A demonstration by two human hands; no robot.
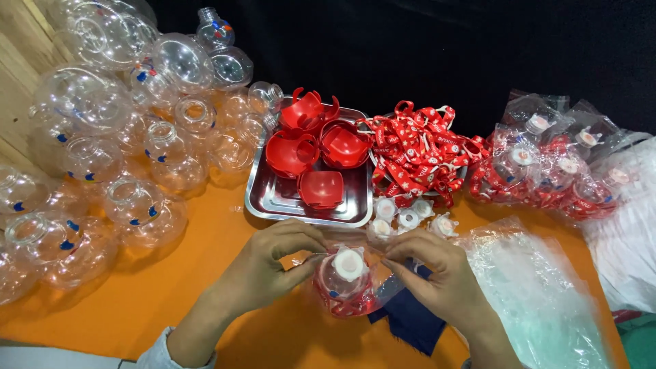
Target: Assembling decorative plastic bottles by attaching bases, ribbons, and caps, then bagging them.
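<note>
Bottle: a small round clear bottle [347,281] with a white cap, sitting in a thin clear bag, just in front of the metal tray [273,198], on the orange table [205,287].
Left hand: the left hand [270,263] pinches the bag at the bottle's left side, fingers curled in.
Right hand: the right hand [437,273] pinches the bag at the bottle's right side, fingers bent close together.
How it will handle: it looks light and hard, with a smooth, slippery skin; the bag is soft and crinkly. The cap and neck look like the best spots to grab.
In the tray: red cups [314,147], shiny, curved, stiff plastic.
Left of the tray: empty bottles [102,157], many of them, round and see-through, piled up.
Right of the tray: red straps [420,154], soft and floppy, in a tangled heap.
Just right of the tray's front: white caps [408,219], small and round.
Far right of the tray: packed bottles [553,171] in clear bags.
Right of the bottle: empty bags [540,294], thin and wrinkly.
Under the right hand: a dark blue cloth [410,321].
</note>
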